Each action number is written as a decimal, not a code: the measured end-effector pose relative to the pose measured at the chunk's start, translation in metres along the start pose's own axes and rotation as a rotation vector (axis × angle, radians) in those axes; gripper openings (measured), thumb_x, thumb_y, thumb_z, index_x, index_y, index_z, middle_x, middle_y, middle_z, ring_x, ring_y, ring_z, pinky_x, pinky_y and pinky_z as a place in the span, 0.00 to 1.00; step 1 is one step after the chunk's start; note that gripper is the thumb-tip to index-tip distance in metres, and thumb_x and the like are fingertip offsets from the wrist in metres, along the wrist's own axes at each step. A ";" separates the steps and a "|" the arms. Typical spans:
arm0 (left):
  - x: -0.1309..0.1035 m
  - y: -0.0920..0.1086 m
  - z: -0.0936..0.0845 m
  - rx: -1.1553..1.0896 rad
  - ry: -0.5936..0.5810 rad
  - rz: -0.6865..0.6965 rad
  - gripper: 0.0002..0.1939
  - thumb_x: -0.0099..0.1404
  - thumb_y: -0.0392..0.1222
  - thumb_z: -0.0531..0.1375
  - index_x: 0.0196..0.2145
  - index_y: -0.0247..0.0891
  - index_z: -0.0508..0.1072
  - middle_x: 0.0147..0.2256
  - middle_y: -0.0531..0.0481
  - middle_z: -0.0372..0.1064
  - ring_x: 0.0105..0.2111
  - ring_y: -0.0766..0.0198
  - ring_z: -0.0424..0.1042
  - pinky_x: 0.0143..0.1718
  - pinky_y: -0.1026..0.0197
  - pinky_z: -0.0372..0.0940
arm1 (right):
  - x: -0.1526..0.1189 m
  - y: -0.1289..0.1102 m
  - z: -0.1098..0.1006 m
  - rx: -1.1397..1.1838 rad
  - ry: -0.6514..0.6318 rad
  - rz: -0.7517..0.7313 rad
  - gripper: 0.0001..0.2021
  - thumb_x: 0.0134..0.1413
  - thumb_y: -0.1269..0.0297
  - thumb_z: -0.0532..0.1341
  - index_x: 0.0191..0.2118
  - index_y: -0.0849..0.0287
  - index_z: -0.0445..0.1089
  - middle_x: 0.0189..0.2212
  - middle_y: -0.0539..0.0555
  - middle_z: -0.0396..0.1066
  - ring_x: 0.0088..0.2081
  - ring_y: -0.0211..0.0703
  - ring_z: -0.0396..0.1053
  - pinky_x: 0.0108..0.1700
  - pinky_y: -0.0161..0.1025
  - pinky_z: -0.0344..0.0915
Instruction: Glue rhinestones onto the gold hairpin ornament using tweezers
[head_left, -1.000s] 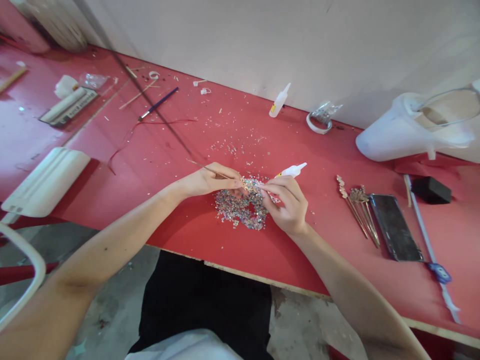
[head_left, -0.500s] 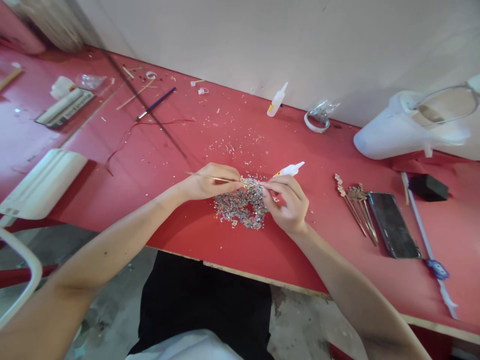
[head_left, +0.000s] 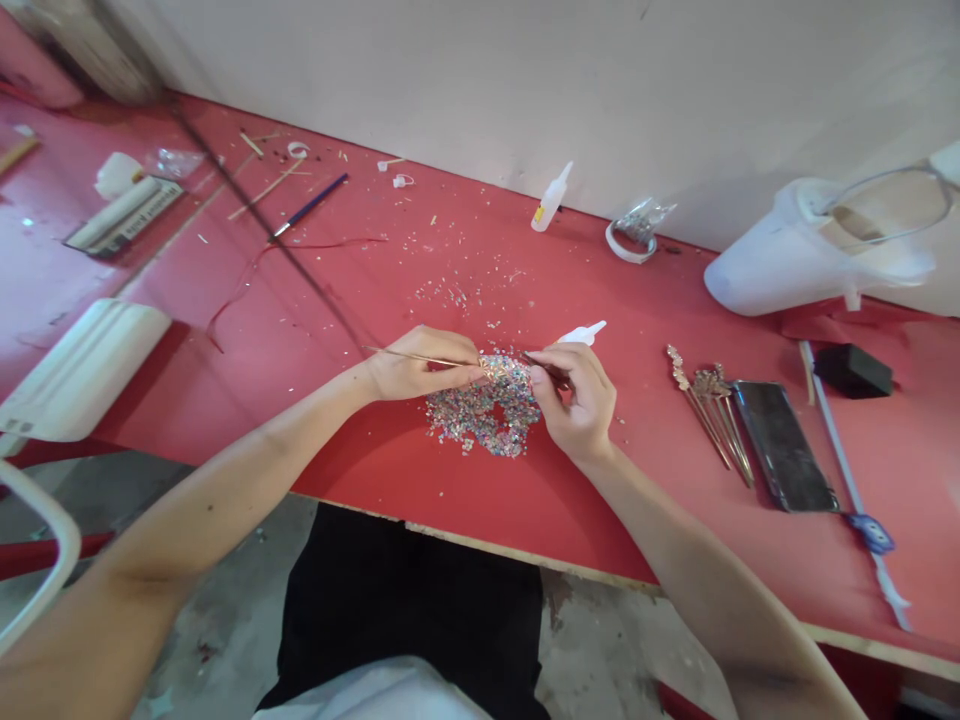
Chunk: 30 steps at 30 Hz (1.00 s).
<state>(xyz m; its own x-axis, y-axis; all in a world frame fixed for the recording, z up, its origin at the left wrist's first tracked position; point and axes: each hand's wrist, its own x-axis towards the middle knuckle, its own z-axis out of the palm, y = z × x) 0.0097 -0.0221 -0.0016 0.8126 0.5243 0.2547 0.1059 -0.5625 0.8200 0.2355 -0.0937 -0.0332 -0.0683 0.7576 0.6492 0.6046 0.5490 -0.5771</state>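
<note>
My left hand (head_left: 427,365) is closed on a thin gold-coloured hair stick (head_left: 405,354). Its shaft points out to the left, and its ornamented end lies by the fingertips. Opposite it, my right hand (head_left: 577,395) pinches a thin dark tool (head_left: 553,371), mostly hidden by the fingers; its kind is unclear. Both hands hover at the far edge of a pile of small glittering rhinestones (head_left: 469,415) in mixed colours. Just beyond the right hand lies a white glue bottle (head_left: 583,334), partly covered by that hand.
Finished-looking hair sticks (head_left: 712,410) and a phone (head_left: 784,445) lie to the right. Farther back are another glue bottle (head_left: 551,198), a tape ring (head_left: 631,240) and a white bucket (head_left: 787,250). A paintbrush (head_left: 311,207) and a white lamp head (head_left: 86,370) are on the left.
My right fingertips have drawn slightly away from the hair stick's end, and the dark tool in them shows more. The left hand stays almost where it was.
</note>
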 end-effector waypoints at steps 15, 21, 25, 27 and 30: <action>-0.001 0.003 0.000 -0.285 0.005 -0.117 0.13 0.68 0.43 0.57 0.32 0.34 0.78 0.33 0.43 0.75 0.34 0.65 0.74 0.37 0.64 0.69 | -0.002 0.000 -0.001 0.049 -0.119 0.093 0.10 0.66 0.65 0.50 0.47 0.56 0.65 0.37 0.54 0.68 0.33 0.39 0.66 0.36 0.40 0.66; 0.000 0.001 -0.001 -0.236 -0.009 -0.077 0.12 0.68 0.42 0.57 0.32 0.34 0.78 0.32 0.44 0.74 0.33 0.66 0.73 0.37 0.65 0.68 | -0.002 -0.004 0.001 0.119 -0.224 0.091 0.08 0.63 0.61 0.55 0.43 0.56 0.68 0.27 0.48 0.66 0.23 0.33 0.60 0.27 0.34 0.61; 0.000 -0.001 -0.001 -0.238 -0.032 -0.070 0.13 0.68 0.43 0.57 0.33 0.35 0.78 0.33 0.44 0.75 0.34 0.66 0.73 0.37 0.65 0.68 | -0.002 -0.005 0.004 0.211 -0.241 0.132 0.05 0.61 0.63 0.58 0.40 0.56 0.69 0.24 0.46 0.66 0.21 0.32 0.58 0.24 0.33 0.58; 0.000 -0.001 0.001 -0.242 -0.043 -0.083 0.13 0.68 0.44 0.57 0.34 0.34 0.78 0.33 0.43 0.75 0.34 0.66 0.74 0.36 0.65 0.69 | -0.003 -0.004 0.004 0.253 -0.247 0.173 0.05 0.61 0.63 0.58 0.39 0.56 0.69 0.23 0.46 0.66 0.20 0.31 0.58 0.23 0.33 0.56; 0.000 -0.002 0.002 -0.263 -0.042 -0.127 0.10 0.66 0.43 0.59 0.36 0.34 0.78 0.34 0.44 0.76 0.33 0.67 0.75 0.36 0.67 0.70 | -0.004 -0.002 0.004 0.324 -0.243 0.241 0.05 0.61 0.62 0.58 0.37 0.56 0.68 0.20 0.44 0.61 0.19 0.31 0.55 0.22 0.32 0.54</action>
<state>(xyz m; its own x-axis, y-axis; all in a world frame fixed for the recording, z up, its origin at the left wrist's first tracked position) 0.0111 -0.0221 -0.0042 0.8261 0.5497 0.1244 0.0608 -0.3064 0.9500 0.2318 -0.0963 -0.0362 -0.1638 0.9163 0.3654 0.3503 0.4003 -0.8468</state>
